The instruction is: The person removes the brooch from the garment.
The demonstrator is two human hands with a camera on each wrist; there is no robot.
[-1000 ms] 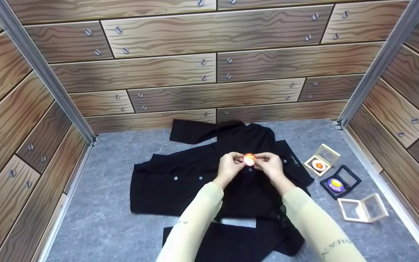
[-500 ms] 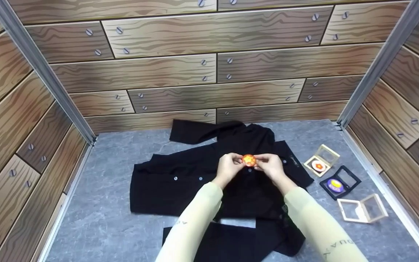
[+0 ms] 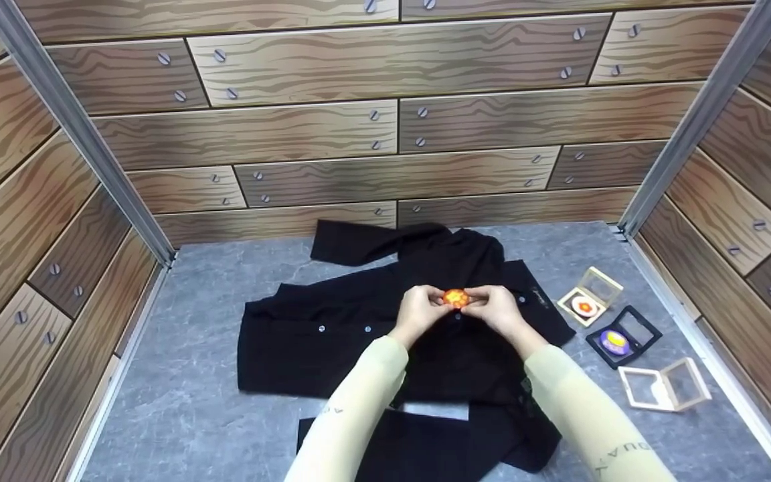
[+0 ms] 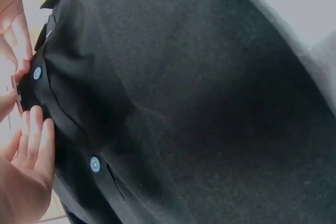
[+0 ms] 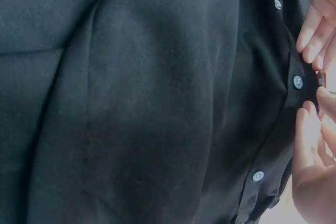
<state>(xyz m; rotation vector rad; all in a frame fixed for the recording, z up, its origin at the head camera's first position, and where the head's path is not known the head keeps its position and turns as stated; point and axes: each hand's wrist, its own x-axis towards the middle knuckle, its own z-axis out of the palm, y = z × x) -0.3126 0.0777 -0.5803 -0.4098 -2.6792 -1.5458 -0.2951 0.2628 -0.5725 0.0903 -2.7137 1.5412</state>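
Observation:
A round orange-and-red badge [image 3: 456, 298] with a glossy patterned face is pinched between both hands over the black shirt [image 3: 332, 355]. My left hand [image 3: 419, 312] holds its left edge with thumb and fingers; my right hand [image 3: 496, 310] grips the opposite edge. The badge shows nearly edge-on in both wrist views. Under the hands runs the shirt's button placket, with a pale button [image 4: 95, 164] in the left wrist view and another button [image 5: 298, 82] near the fingertips in the right wrist view.
On the right lie three opened display cases: a gold case [image 3: 586, 320] with a white-and-orange round piece, a black case [image 3: 641, 349] with a purple-and-yellow one, and a pale-framed case [image 3: 646, 406]. Wood-patterned walls [image 3: 305, 127] enclose the grey table [image 3: 178, 375].
The badge tips in the hands: its glare fades, its pattern shows, and it now looks flatter. Both hands keep hold and shift only slightly. Shirt and cases stay put.

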